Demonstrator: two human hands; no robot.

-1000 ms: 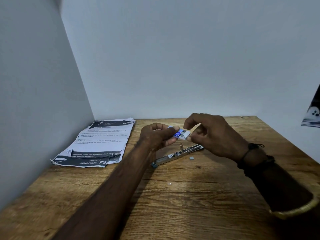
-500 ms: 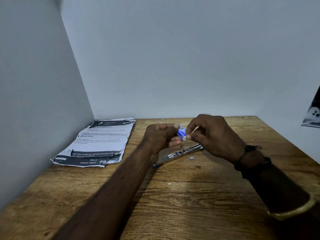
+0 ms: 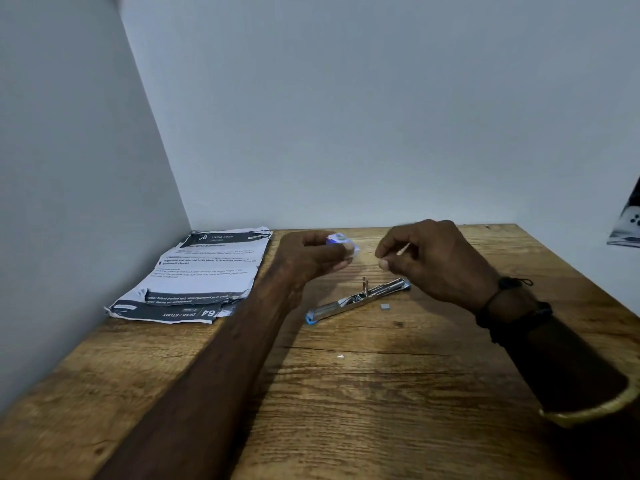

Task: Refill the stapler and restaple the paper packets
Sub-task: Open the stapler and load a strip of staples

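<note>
The metal stapler [image 3: 356,300] lies swung open flat on the wooden table [image 3: 346,393], its blue-tipped end toward me. Above and behind it, my left hand [image 3: 311,258] holds a small blue-and-white staple box [image 3: 341,242] between thumb and fingers. To the right of the box and apart from it, my right hand [image 3: 429,261] hovers over the stapler's far end, thumb and forefinger pinched on a thin pale strip [image 3: 403,249]. The printed paper packets [image 3: 204,271] lie stacked at the back left, with torn edges.
A small grey staple piece [image 3: 385,306] sits just right of the stapler, and a tiny metal bit [image 3: 340,356] lies nearer to me. Walls close in the table at the left and back. A dark printed object [image 3: 628,223] shows at the right edge.
My right hand has pulled away to the right from the staple box, now pinching a thin strip. My left hand has lifted the box slightly up and left.
</note>
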